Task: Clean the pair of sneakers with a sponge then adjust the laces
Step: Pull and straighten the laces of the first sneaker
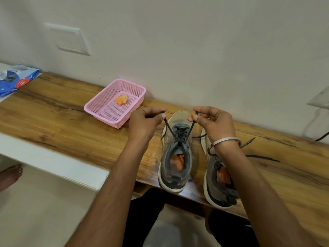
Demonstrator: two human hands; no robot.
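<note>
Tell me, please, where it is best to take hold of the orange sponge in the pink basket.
Probably from straight above, pinching the sponge across its crumpled top. It lies loose near the middle of the basket floor, and the basket's raised mesh walls block a sideways approach.

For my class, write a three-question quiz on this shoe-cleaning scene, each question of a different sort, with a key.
1. True or false: the orange sponge lies in the pink basket.
2. Which sneaker's lace ends are being pulled up? A) left sneaker B) right sneaker C) neither
3. Fill in: the right hand has a metal ____ at its wrist.

Key:
1. True.
2. A; the left hand and the right hand each pinch one end.
3. Bangle.
</note>
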